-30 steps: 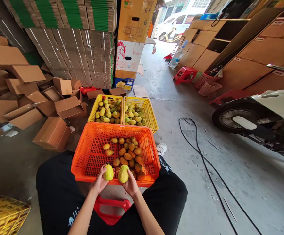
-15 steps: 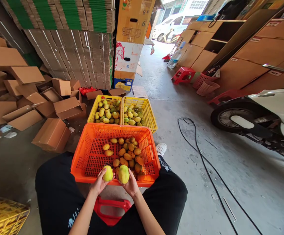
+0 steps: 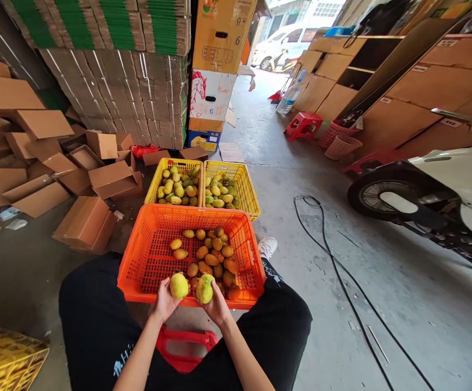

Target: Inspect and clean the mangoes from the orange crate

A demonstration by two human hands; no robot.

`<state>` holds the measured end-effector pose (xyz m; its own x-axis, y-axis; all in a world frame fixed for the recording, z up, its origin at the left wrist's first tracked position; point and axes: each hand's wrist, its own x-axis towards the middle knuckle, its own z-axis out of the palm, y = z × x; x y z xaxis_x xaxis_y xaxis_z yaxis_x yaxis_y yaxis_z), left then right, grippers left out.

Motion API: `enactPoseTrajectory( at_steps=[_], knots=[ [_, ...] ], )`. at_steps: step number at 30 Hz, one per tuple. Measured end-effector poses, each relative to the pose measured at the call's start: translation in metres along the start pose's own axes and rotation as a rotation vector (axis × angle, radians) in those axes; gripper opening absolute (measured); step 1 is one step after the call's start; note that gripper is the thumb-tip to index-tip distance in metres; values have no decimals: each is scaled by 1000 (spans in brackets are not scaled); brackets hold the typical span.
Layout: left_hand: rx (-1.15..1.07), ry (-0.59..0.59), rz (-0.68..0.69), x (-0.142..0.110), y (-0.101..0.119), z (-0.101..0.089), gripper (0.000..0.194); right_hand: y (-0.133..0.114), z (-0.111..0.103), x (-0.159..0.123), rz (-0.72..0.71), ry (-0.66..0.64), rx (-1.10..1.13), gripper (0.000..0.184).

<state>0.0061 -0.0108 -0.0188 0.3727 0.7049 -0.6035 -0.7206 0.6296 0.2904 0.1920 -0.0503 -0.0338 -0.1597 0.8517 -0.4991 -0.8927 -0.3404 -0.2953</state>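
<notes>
My left hand [image 3: 164, 302] is closed around a yellow fruit [image 3: 178, 285]. My right hand [image 3: 218, 305] grips a yellow-green fruit [image 3: 205, 288] right beside it. Both fruits are held over the near rim of an orange crate [image 3: 142, 260] that rests between my knees. Several yellow-orange fruits [image 3: 211, 255] lie loose in the crate's right half. Beyond it stand two yellow crates side by side, the left one [image 3: 156, 179] and the right one [image 3: 250, 193], each holding several green-yellow fruits.
Loose cardboard boxes [image 3: 85, 220] lie at the left, stacked flat cartons [image 3: 117, 87] behind them. A black cable [image 3: 341, 271] runs across the concrete at the right. A scooter wheel [image 3: 386, 198] stands at the right. A red stool [image 3: 182, 345] is under me, another yellow crate [image 3: 3, 358] bottom left.
Both hands have turned their fruits slightly in place over the crate rim. The view has shifted a little; nothing else has moved.
</notes>
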Motion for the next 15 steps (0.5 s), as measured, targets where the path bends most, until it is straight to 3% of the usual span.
enactPoseTrajectory(
  at_steps=[4, 10, 15],
  knots=[
    [-56, 40, -9, 1, 0, 0, 44, -6, 8, -7, 16, -5, 33, 35],
    [-17, 77, -37, 0, 0, 6, 31, -11, 17, -14, 83, -127, -2, 35],
    [23, 127, 9, -2, 0, 6, 22, -6, 6, -8, 66, -38, -26, 40]
  ],
)
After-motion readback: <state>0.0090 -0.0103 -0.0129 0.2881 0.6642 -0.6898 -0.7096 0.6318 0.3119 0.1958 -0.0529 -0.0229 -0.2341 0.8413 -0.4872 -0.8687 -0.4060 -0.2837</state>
